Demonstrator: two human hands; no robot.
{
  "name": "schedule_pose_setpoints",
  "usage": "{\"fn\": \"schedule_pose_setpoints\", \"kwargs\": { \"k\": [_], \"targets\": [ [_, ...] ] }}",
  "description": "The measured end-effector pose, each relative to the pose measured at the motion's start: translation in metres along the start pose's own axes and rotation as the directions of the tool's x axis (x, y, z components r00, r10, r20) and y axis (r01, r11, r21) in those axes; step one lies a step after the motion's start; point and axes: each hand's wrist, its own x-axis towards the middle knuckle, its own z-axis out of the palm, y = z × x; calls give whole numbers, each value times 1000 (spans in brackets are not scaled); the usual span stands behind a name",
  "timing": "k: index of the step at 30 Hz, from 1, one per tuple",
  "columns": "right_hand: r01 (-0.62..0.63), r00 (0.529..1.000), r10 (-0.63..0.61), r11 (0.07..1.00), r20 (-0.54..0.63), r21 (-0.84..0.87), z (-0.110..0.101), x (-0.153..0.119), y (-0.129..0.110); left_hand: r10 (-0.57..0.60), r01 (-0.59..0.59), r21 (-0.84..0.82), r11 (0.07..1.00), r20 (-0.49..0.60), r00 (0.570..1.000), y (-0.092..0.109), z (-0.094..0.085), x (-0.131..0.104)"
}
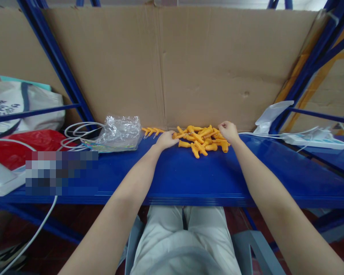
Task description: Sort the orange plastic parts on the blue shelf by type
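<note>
A creased cardboard sheet [172,65] backs a blue metal shelf [189,179], where a person seated before it reaches both bare arms to a heap of orange plastic pieces [202,138] lying at the shelf's far edge against the cardboard. The left hand [166,139] pinches one orange piece [181,135] at the heap's left side, while the right hand [228,131] rests curled on the heap's right side, its grip impossible to make out. A crumpled clear plastic bag [117,133] lies just left of the hands, with a few more orange pieces [151,131] between bag and heap.
</note>
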Motion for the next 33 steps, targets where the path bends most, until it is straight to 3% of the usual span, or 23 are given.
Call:
{"fn": "schedule_pose_setpoints", "kwargs": {
  "k": [3,5,7,10,13,16,19,23,26,30,33],
  "targets": [
    [-18,969,81,965,233,-260,-23,2,-1,15,-14,36,999,-26,1000,-1,1,1],
    [-22,884,191,929,427,-370,-32,1,1,19,-17,50,999,-39,999,-1,2,1],
    [-15,794,256,915,551,-403,-34,0,4,21,-18,56,998,-44,999,-1,2,1],
    [29,740,244,919,627,-392,-30,-5,5,18,-16,59,998,-41,999,-1,2,1],
    [16,718,280,909,638,-417,-25,-12,-1,11,-10,58,998,-26,1000,0,1,0],
    [-37,720,320,904,616,-427,-29,-19,-10,9,-8,57,998,-16,1000,1,1,0],
    [-66,762,297,919,575,-388,-39,-19,-14,16,-15,64,998,-25,1000,0,1,0],
    [-57,886,224,922,407,-382,-47,-9,-6,40,-37,85,996,-33,999,-1,2,1],
    [-109,963,187,930,196,-351,-41,-2,8,38,-35,88,996,-31,999,-1,2,1],
    [-237,971,225,943,-74,-233,-25,-2,30,40,-36,93,995,-35,999,-1,2,1],
    [-250,967,236,952,-96,-175,-13,-7,44,42,-38,93,995,-39,998,-2,3,2]
  ]
}}
